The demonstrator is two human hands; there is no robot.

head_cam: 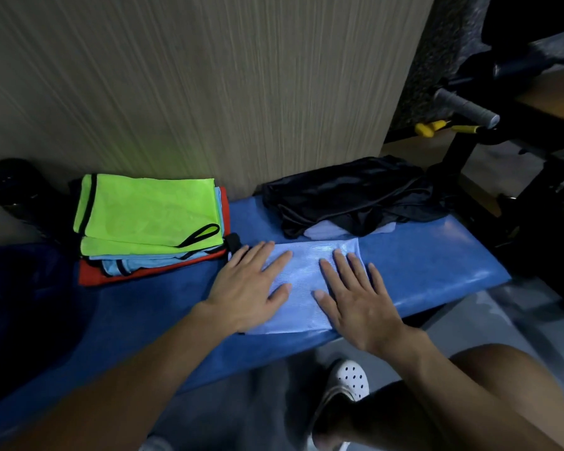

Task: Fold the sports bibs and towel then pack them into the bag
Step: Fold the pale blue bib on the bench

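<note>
A folded light-blue bib (302, 281) lies flat on the blue padded bench (437, 265). My left hand (251, 284) presses on its left part with straight fingers. My right hand (355, 294) lies flat on its right part, fingers spread. To the left sits a stack of folded bibs (150, 222): neon green on top, light blue under it, red at the bottom. Behind the blue bib lies a crumpled black bag (349, 196), with a bit of pale fabric (323, 230) showing at its front edge.
A wood-grain wall panel (209, 92) rises right behind the bench. Black gym equipment with a grey handle (466, 107) and a yellow pin (437, 127) stands at the right. My knee and a white perforated shoe (347, 382) are below the bench edge.
</note>
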